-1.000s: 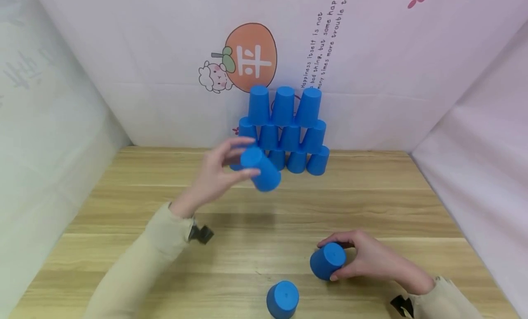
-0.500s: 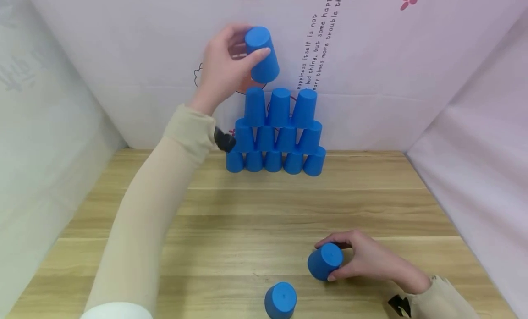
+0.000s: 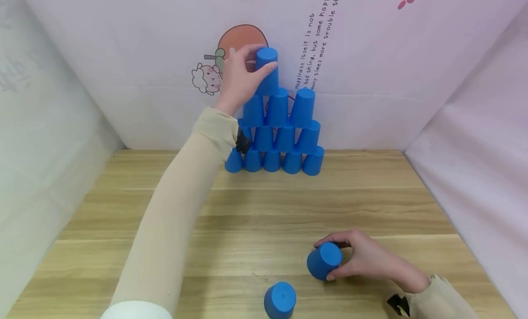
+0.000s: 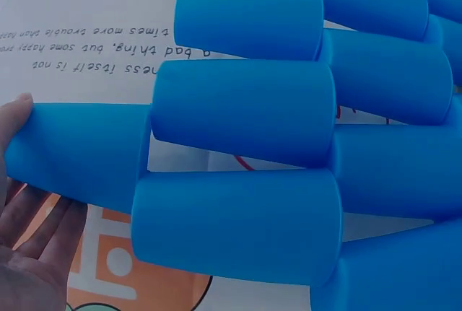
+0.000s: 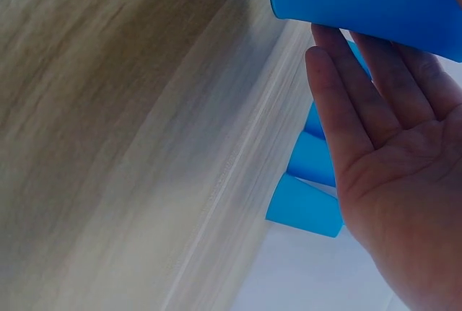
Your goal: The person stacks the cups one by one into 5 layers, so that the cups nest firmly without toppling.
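Observation:
An upside-down blue cup (image 3: 268, 83) is in my left hand (image 3: 240, 79), pinched between thumb and fingers. Its rim is at the tops of the left and middle cups in the stack's upper row; in the left wrist view the cup (image 4: 79, 149) appears to meet both of them. The stack of upside-down blue cups (image 3: 303, 109) has three rows, three cups in the uppermost. My right hand (image 3: 365, 259) grips another blue cup (image 3: 323, 263), slightly tilted, at the front right of the table. The right wrist view shows that cup (image 5: 361, 1) above the extended fingers.
One more upside-down blue cup (image 3: 280, 300) stands at the table's front edge, left of my right hand. A printed cloth (image 3: 363, 62) hangs right behind the stack. White cloth walls (image 3: 49, 90) close off both sides of the wooden table (image 3: 288, 204).
My left hand has lifted its cup from in front of the stack to above it, then lowered it onto the upper row, slightly rightward. The right hand has stayed in place with its cup.

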Demonstrator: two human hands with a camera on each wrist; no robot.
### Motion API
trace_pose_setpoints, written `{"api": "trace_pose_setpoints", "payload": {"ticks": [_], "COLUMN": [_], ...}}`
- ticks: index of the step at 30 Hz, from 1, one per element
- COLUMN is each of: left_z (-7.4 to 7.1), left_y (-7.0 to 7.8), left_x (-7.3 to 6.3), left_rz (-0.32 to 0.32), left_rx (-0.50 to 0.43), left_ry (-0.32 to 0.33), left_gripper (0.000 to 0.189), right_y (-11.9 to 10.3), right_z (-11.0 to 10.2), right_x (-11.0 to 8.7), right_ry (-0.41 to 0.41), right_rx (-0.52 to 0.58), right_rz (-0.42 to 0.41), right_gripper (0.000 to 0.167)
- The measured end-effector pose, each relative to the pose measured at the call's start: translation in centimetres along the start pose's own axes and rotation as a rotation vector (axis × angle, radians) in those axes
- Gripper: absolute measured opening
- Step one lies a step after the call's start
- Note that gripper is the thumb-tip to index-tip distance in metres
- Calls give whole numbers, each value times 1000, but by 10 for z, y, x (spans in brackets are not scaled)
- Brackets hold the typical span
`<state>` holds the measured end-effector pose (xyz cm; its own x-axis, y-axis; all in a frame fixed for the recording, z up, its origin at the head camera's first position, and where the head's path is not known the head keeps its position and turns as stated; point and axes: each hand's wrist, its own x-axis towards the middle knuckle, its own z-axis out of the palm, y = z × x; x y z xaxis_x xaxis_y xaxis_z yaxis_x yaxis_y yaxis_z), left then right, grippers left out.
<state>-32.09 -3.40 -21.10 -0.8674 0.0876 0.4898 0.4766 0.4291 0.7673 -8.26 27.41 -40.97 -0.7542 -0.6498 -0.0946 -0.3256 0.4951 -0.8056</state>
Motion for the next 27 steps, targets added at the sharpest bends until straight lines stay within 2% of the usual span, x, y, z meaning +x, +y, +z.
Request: {"api": "trace_pose_setpoints", "payload": {"ticks": [5, 10, 15, 18, 23, 27], "left_z": [-1, -1, -4, -8, -21, -33], "left_y": [-1, -4, -6, -3, 5, 14], "left_x": [1, 2, -2, -6, -19, -37], "left_rz": [-36, -62, -71, -20, 106, 128], "left_rx": [-15, -11, -55, -97, -143, -164], "left_ry": [-2, -45, -57, -25, 23, -1], "left_gripper": [60, 64, 74, 76, 71, 67], "right_y": [1, 1, 1, 1, 1, 2], "right_z": [0, -1, 0, 0, 0, 1], "right_x": [0, -1, 0, 0, 0, 0], "right_ry": [2, -1, -2, -3, -1, 0], "right_rx": [3, 5, 8, 10, 16, 19], "right_rz": [6, 14, 5, 3, 7, 4], "right_gripper": [57, 58, 58, 58, 57, 57]}}
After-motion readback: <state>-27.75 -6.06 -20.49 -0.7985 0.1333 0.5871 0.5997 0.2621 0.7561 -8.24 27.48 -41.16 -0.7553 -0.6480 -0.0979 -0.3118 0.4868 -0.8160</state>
